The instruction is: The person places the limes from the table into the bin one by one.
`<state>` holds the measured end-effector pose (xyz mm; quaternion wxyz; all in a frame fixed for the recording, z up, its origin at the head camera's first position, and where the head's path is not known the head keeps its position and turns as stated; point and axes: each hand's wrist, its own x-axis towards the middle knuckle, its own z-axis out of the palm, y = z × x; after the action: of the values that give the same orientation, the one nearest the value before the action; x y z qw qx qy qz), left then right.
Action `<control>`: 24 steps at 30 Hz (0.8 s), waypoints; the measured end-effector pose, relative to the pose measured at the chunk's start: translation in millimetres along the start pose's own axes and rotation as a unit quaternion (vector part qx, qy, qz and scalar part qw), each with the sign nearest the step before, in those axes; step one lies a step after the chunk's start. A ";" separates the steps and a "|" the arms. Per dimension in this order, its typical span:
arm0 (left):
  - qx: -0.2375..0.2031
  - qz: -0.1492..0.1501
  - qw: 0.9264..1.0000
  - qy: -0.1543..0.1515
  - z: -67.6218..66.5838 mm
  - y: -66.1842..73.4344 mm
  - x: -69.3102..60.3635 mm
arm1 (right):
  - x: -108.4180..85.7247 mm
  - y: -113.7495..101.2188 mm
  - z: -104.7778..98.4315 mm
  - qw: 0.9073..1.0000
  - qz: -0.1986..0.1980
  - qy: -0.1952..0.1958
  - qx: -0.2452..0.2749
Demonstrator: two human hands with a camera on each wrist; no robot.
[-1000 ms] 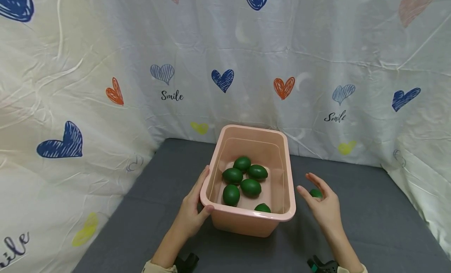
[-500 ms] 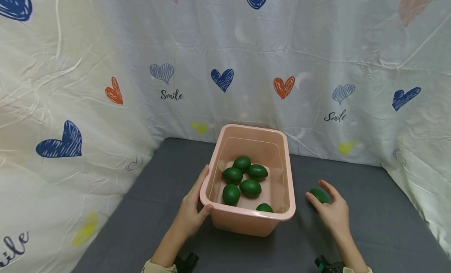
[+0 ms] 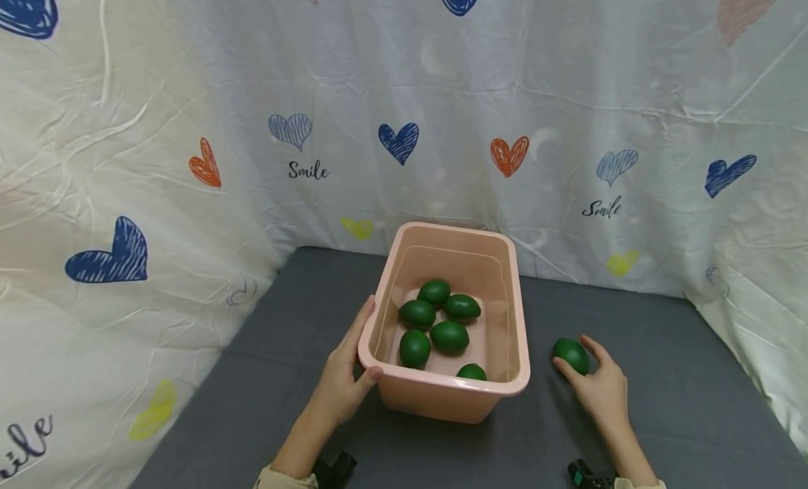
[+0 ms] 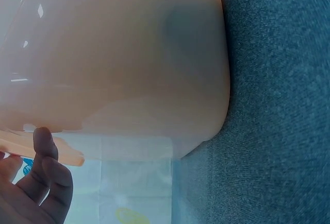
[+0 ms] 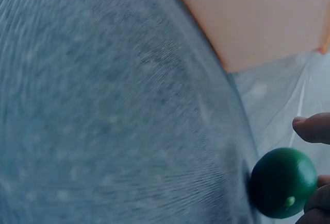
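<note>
My left hand (image 3: 344, 380) holds the near left corner of a pink plastic bin (image 3: 442, 403), thumb over the front rim and fingers along the left side. Several green limes (image 3: 449, 337) lie on the bin's floor; the front wall partly hides one. Right of the bin, my right hand (image 3: 600, 391) has its thumb and fingers around another green lime (image 3: 570, 354) on the dark cloth. In the right wrist view the fingertips touch this lime (image 5: 283, 183), while a gap shows between it and the thumb. Parts of the right fingers are out of frame there.
A dark grey cloth (image 3: 669, 377) covers the table. Behind and at both sides hangs a white curtain (image 3: 442, 187) printed with hearts. The bin stands near the middle of the table, between my hands.
My right hand has moved right and toward me to the loose lime, which has turned and shifted slightly. My left hand stays on the bin.
</note>
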<state>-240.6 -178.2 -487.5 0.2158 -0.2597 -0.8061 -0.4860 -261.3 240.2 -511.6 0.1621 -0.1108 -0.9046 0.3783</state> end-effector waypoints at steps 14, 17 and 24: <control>-0.004 0.001 1.000 0.001 0.9 -1.7 -0.2 | 2.7 18.3 3.8 0.999 0.041 -0.027 0.001; -0.005 0.002 1.000 0.001 1.0 -2.1 -0.3 | 2.3 18.7 4.1 0.999 0.043 -0.018 0.008; -0.003 0.003 1.000 0.001 0.8 -2.1 0.0 | 2.0 17.0 4.2 0.999 0.037 -0.002 0.018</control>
<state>-242.0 -178.3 -489.3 0.2171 -0.2619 -0.8038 -0.4880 -263.4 249.8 -526.2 0.1483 -0.1410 -0.8933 0.4001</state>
